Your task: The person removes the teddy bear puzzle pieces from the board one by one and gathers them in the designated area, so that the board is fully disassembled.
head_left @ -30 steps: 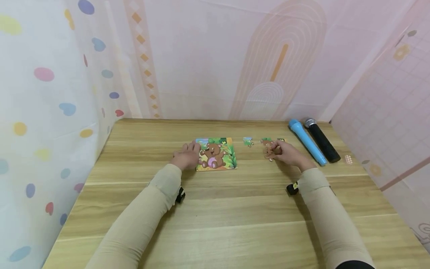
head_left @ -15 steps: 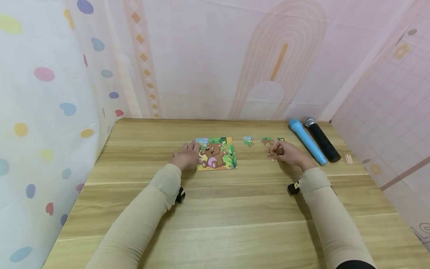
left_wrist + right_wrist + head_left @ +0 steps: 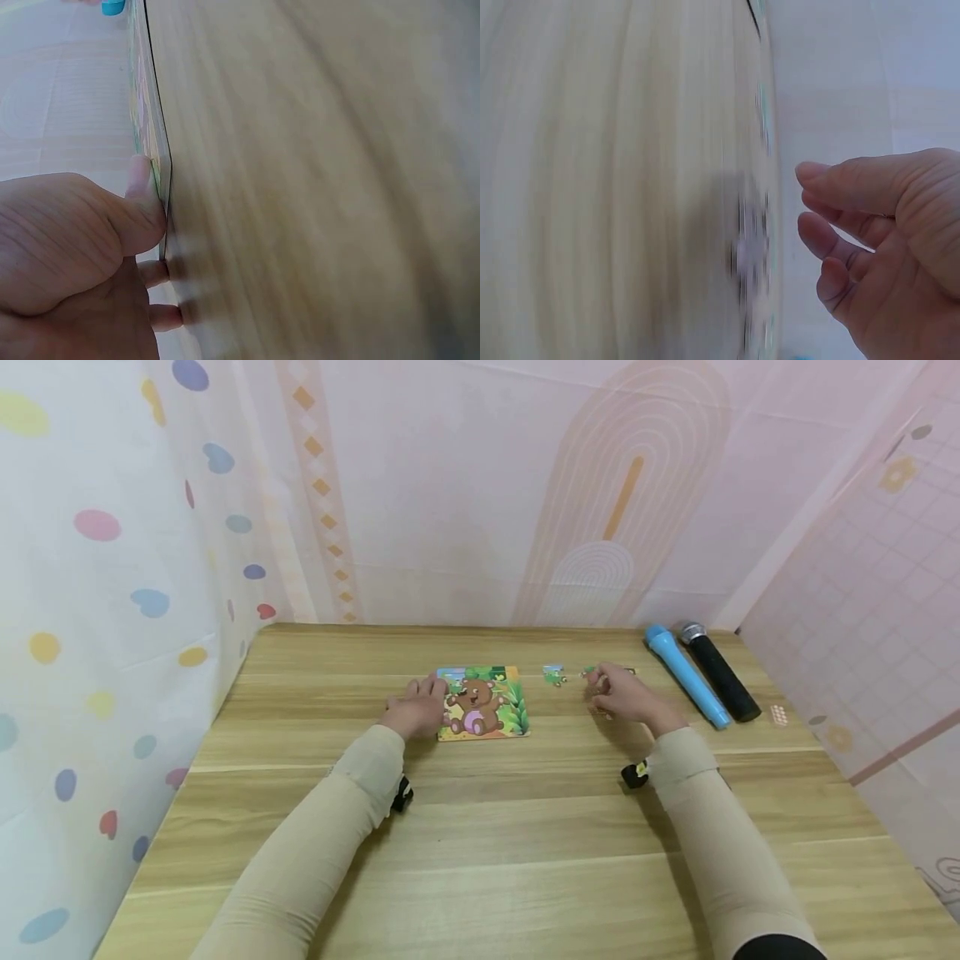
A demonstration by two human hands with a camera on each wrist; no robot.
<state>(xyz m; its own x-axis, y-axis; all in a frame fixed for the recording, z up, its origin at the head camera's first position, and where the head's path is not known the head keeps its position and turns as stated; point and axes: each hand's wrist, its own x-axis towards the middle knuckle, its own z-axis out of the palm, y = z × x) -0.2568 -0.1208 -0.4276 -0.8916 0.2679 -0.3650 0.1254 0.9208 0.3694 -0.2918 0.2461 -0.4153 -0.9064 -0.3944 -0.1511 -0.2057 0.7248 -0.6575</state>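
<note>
**Bear puzzle (image 3: pixel 489 708) lies left of the blue microphone (image 3: pixel 686 677)**

A black microphone (image 3: pixel 722 675) lies just right of the blue one; loose pieces (image 3: pixel 554 675) lie left, some behind the right hand (image 3: pixel 624 695), loosely curled and free. The puzzle's long axis points roughly toward the microphone. Its bear is brown, pink-bellied. The left hand (image 3: pixel 416 710), fingers extended, touches the edge farthest from the microphone.

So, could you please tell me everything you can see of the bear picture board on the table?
The board is thin, flat and squarish, perhaps card or wood. Its print shows an open-mouthed brown bear with a pink belly among green leaves. It lies face up on the wood-grained table, and the left hand touches its left edge, covering a little of it. Seams, if any, are too small to tell.
</note>
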